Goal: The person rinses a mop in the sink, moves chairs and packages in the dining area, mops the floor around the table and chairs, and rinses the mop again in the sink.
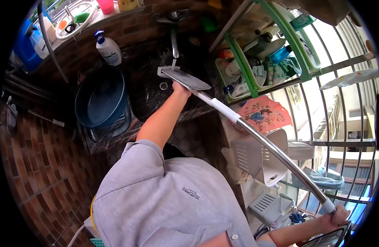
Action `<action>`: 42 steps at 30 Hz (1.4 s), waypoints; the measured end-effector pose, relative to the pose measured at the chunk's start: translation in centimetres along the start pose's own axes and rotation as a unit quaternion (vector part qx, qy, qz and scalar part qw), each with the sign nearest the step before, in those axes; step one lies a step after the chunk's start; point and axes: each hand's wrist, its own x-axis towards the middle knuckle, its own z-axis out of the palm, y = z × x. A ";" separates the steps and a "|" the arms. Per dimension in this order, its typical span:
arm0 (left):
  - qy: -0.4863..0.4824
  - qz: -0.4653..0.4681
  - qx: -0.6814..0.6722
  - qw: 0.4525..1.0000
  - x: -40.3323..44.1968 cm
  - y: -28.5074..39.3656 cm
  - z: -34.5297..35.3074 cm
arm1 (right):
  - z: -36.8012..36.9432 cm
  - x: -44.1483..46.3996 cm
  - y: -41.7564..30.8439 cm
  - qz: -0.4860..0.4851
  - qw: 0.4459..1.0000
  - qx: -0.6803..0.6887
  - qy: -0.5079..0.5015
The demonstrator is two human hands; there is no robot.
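Note:
A flat mop (189, 80) with a grey pad is held over the dark stone sink (145, 96). Water from the tap (175, 47) runs down onto the far end of its head. My left hand (181, 89) is closed at the mop head, close to where the pole joins; the head hides part of my fingers. The mop's white and silver pole slants down to the right across the view. Around its far end my right hand (339, 217) is wrapped, near the window bars.
A blue basin (101, 101) stands left of the sink, with a white pump bottle (108, 49) behind it. Right of the sink are green-framed shelves (243, 68) full of bottles. Below the pole are a pink floral sheet (265, 115) and a pale plastic basket (247, 153).

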 end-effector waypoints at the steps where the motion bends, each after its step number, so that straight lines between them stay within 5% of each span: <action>1: 0.037 0.017 0.002 0.999 -0.8 -0.9 0.7 | 0.7 -1.4 3.6 -0.019 0.999 0.046 -0.006; 2: 0.072 0.072 0.069 0.992 0.2 -2.2 0.1 | 2.8 -3.5 7.9 0.015 0.999 0.045 -0.015; 5: 0.196 -0.018 0.046 0.979 -7.2 -3.1 5.7 | 7.3 -8.1 17.0 0.124 0.987 0.034 -0.096; 10: 0.126 -0.025 0.073 0.989 -3.7 -1.0 2.1 | 6.1 -6.7 11.1 0.118 0.987 -0.013 -0.108; 13: -0.014 -0.009 0.026 1.000 -1.8 2.1 1.0 | 3.2 -2.5 2.5 0.001 0.998 -0.067 -0.021; 17: 0.003 0.014 0.035 0.999 -2.6 0.6 1.5 | 1.6 -1.8 1.8 -0.053 0.997 0.016 0.050; 18: 0.046 0.058 0.117 0.990 -1.4 -1.3 0.4 | 3.0 -3.2 5.2 0.015 0.999 0.047 0.010; 19: 0.135 0.002 0.077 0.988 -7.3 -1.8 5.1 | 5.4 -5.6 10.5 0.081 0.993 0.079 -0.029; 21: 0.176 -0.028 0.054 0.982 -9.3 -3.6 6.1 | 8.4 -8.8 16.7 0.093 0.989 0.010 -0.114; 24: 0.124 -0.031 0.101 0.987 -7.9 -2.3 5.2 | 9.3 -9.1 15.6 0.121 0.973 -0.003 -0.199; 26: 0.092 -0.017 0.114 0.989 -2.6 -0.7 2.0 | 7.2 -7.6 10.1 0.093 0.988 0.001 -0.126; 27: 0.058 -0.003 0.137 0.989 -0.6 0.7 0.7 | 4.5 -6.0 5.9 -0.003 0.974 -0.168 -0.150; 29: -0.034 -0.029 0.021 0.999 -2.8 3.8 1.2 | -0.8 -2.8 -2.3 -0.201 0.823 -0.523 -0.090; 31: -0.049 -0.014 0.047 0.998 -3.6 3.9 0.8 | -1.0 -0.9 -2.9 -0.097 0.963 -0.249 -0.044; 34: 0.099 0.063 0.074 0.990 -8.4 0.3 1.1 | 0.1 -2.5 0.9 0.052 0.997 0.049 0.003; 37: 0.216 0.003 0.115 0.969 -16.7 -1.6 4.3 | 6.7 -9.4 13.7 0.137 0.986 0.006 -0.093; 39: 0.180 0.001 0.131 0.975 -13.6 -0.3 0.8 | 5.9 -8.6 10.9 0.151 0.978 -0.009 -0.141; 42: 0.100 0.023 0.110 0.989 -8.1 3.7 -3.0 | -0.3 -2.9 -1.0 0.077 0.996 -0.040 -0.033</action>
